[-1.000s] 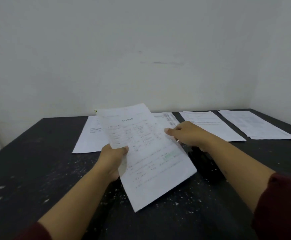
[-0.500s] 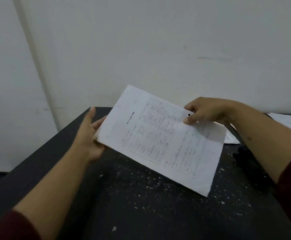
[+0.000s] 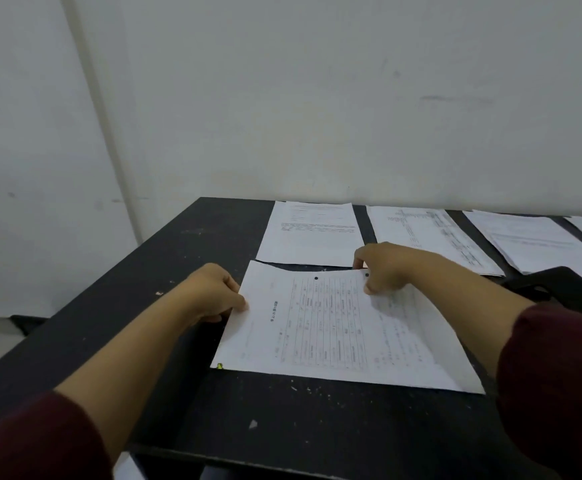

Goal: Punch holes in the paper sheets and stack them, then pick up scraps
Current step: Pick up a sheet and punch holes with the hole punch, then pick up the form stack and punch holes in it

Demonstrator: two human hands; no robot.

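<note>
A printed sheet (image 3: 334, 334) with two punched holes near its far edge lies on the black table (image 3: 144, 306); a yellow corner shows under it, so it rests on something. My left hand (image 3: 209, 292) pinches the sheet's left edge. My right hand (image 3: 383, 265) pinches its far right corner by one hole. A black hole punch (image 3: 559, 285) stands to the right, partly behind my right forearm. Small white paper scraps (image 3: 253, 424) dot the table near the front edge.
Several paper piles lie in a row along the back wall: one (image 3: 312, 233) just beyond the held sheet, another (image 3: 428, 237) to its right, more (image 3: 539, 244) further right. The table's left edge drops to the floor; walls close the back and left.
The sheet, held up in the air before, has come down flat on the table's left part. My left hand, open beside it half a second ago, now pinches its edge. My view swung left and down.
</note>
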